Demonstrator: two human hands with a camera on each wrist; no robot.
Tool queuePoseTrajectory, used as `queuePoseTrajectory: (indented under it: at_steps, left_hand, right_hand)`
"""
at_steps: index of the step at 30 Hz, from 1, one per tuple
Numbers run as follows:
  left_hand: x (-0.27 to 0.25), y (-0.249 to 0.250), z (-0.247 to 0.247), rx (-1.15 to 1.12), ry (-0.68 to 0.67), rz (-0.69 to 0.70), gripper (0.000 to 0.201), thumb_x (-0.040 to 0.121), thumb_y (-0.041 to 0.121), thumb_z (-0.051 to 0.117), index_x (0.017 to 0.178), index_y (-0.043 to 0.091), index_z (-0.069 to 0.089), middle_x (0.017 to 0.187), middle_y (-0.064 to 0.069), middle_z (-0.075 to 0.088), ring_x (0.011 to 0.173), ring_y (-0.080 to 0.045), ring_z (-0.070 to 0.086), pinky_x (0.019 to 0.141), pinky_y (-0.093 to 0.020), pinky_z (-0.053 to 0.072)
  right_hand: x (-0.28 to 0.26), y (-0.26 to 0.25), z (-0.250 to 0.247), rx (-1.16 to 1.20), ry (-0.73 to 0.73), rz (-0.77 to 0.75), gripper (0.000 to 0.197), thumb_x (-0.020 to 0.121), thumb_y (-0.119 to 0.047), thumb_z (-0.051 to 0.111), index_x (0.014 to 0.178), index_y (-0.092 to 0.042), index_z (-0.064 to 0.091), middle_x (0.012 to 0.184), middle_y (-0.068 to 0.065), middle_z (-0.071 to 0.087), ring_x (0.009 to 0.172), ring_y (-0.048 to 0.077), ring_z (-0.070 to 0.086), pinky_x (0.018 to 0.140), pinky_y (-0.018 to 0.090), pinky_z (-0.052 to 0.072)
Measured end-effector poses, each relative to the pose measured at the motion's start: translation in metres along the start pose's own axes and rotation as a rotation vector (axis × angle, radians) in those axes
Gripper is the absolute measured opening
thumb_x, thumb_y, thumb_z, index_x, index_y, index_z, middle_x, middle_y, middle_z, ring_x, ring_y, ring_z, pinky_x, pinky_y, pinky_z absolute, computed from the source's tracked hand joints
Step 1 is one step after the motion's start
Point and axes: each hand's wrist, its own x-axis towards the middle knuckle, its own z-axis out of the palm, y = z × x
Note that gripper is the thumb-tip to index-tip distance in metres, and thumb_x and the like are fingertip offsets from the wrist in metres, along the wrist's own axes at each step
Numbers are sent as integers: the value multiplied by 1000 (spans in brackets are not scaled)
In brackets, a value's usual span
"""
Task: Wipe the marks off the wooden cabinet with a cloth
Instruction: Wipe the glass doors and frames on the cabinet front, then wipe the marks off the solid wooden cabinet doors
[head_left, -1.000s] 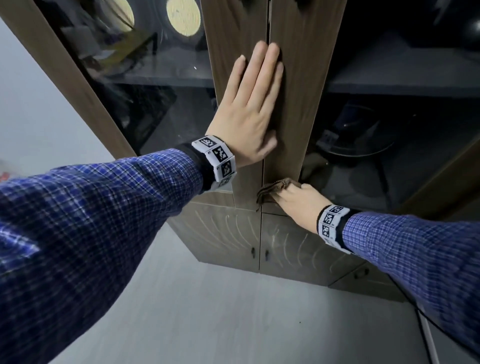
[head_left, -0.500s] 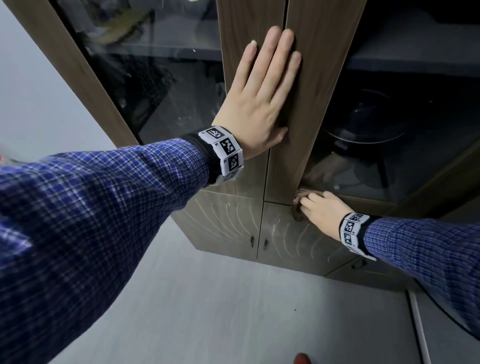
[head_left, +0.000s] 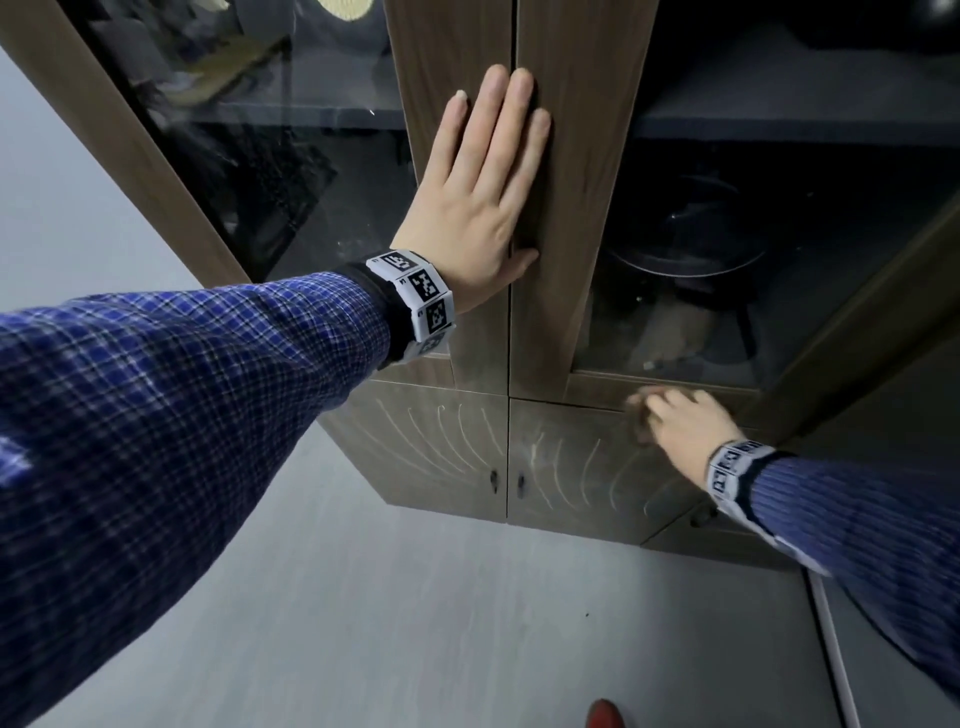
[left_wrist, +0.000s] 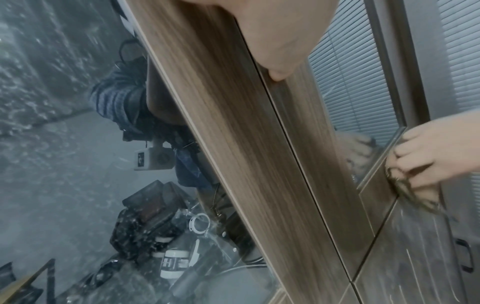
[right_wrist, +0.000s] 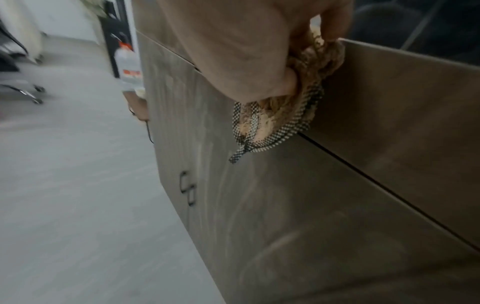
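The wooden cabinet (head_left: 571, 156) has glass upper doors and wooden lower doors (head_left: 566, 462) streaked with pale curved marks (head_left: 441, 441). My left hand (head_left: 483, 192) lies flat, fingers straight, across the seam of the upper doors. My right hand (head_left: 675, 421) grips a bunched brown cloth (right_wrist: 293, 107) with a checked edge and presses it on the rail under the right glass door, at the top of the lower right door. The cloth (left_wrist: 405, 185) peeks from under the fingers (left_wrist: 415, 156) in the left wrist view.
Small dark handles (head_left: 506, 480) sit at the middle seam of the lower doors. Dark items stand behind the glass (head_left: 727, 249). Grey floor (head_left: 415, 623) spreads below, with a red shoe tip (head_left: 605, 714) at the bottom edge. A wheeled chair base (right_wrist: 26, 90) stands far left.
My right hand with the cloth has slid to the right along the rail below the glass door. My left hand stays flat on the upper doors.
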Motion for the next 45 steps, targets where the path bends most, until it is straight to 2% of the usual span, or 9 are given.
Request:
queuePoseTrajectory:
  at_steps: [9,13,15,17,20,31,36,42,45]
  left_hand:
    - [5,8,-34,-25,-89,-39,107,74,43,62,156,-5,13,162,-31,5,151,-48,5,121,-62,10]
    - [11,3,-69,85,-210,38,88,75,31,52,149,-10,29,154,-38,23,142,-53,24,121,-61,11]
    - [22,-4,-89,99,-210,120,70,71,29,53,130,-8,53,129,-33,49,121,-47,45,118,-58,23]
    - [40,-9,-110,84,-162,208,36,70,30,59,93,3,69,94,-18,59,93,-35,52,96,-48,39]
    - [70,-4,-145,62,-143,324,25,70,38,57,64,14,63,71,-8,55,75,-30,52,67,-37,37]
    - [195,48,-294,58,167,362,30,60,36,61,78,13,62,82,-9,55,80,-33,53,68,-42,47]
    - [269,74,-354,-24,295,271,36,67,35,55,95,13,60,101,-6,55,101,-30,51,91,-41,46]
    - [344,95,-410,-60,442,159,43,73,39,60,107,13,57,107,-3,55,103,-26,54,92,-37,47]
    - [368,106,-407,-97,437,82,74,72,52,56,131,10,50,131,-7,50,126,-30,48,108,-38,41]
  right_hand:
    - [-78,57,-31,228,-113,291,33,89,-20,51,121,-21,58,129,4,44,119,25,42,91,36,43]
    - [-103,69,-64,513,-186,351,42,84,-16,56,125,-22,59,125,4,46,121,26,47,99,38,45]
    - [-115,82,-84,600,-187,378,38,85,-17,56,122,-25,60,121,3,49,118,26,52,97,39,46]
    - [-129,99,-103,646,-155,406,35,85,-20,58,119,-28,63,119,1,51,114,26,57,95,37,49]
    - [-155,123,-130,700,-112,440,36,83,-15,57,116,-26,66,118,1,59,107,24,62,91,34,52]
    - [-267,256,-242,991,245,353,23,96,-26,51,108,-23,70,97,-9,67,87,7,60,71,14,43]
    - [-323,336,-272,1096,535,335,16,91,-25,54,94,-29,70,105,10,72,87,21,65,91,43,51]
    - [-378,438,-308,1122,950,338,19,96,-12,53,101,-16,70,105,9,72,92,19,65,88,32,50]
    - [-386,481,-319,1150,1143,397,19,96,-14,52,100,-19,70,101,3,72,97,21,67,89,31,50]
